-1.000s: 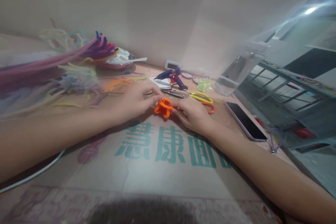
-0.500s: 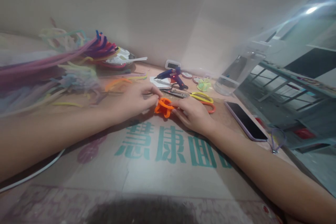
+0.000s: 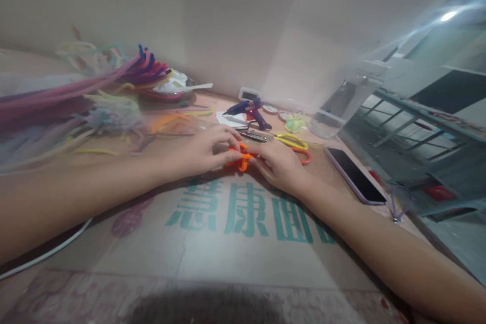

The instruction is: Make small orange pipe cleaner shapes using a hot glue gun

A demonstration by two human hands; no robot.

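Observation:
Between my two hands is a small orange piece bent from fuzzy pipe cleaner (image 3: 243, 164), partly covered by my fingers. My left hand (image 3: 212, 149) pinches it from the left, thumb across its front and fingers over its top. From the right, my right hand (image 3: 281, 164) grips its edge between thumb and forefinger. Just behind the right hand lie scissors with yellow and orange handles (image 3: 291, 140). A blue glue gun (image 3: 246, 108) with a red light rests farther back, its nozzle over a white piece of paper (image 3: 230, 119).
Bundles of coloured pipe cleaners (image 3: 114, 76) spread over the left side. A phone (image 3: 355, 174) lies at the right edge, near a clear plastic jug (image 3: 334, 109). A small white digital display (image 3: 249, 94) stands by the wall. A white cable (image 3: 49, 253) runs along the lower left.
My left hand has shifted right and its fingers have closed over the orange piece, covering more of it. My right hand stays nearly in place.

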